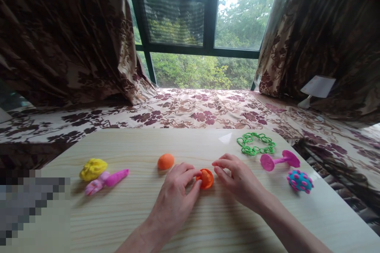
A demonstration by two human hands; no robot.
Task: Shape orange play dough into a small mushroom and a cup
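A small orange clay piece (207, 179), shaped like a shallow cup with a lump inside its rim, rests on the table in front of me. My left hand (179, 187) grips its left edge between thumb and forefinger. Just to the right, my right hand (234, 178) hovers with curved fingers apart, a small gap from the piece and nothing in its grasp. Behind my left hand sits a smooth orange clay ball (165, 161).
On the left of the wooden table (136, 221) lie yellow clay (93, 169) and a pink clay stick (117, 177). To the right are a green clay chain (255, 144), a pink dumbbell shape (280, 161) and a blue ball with pink dots (300, 182). A lamp (318, 87) stands beyond.
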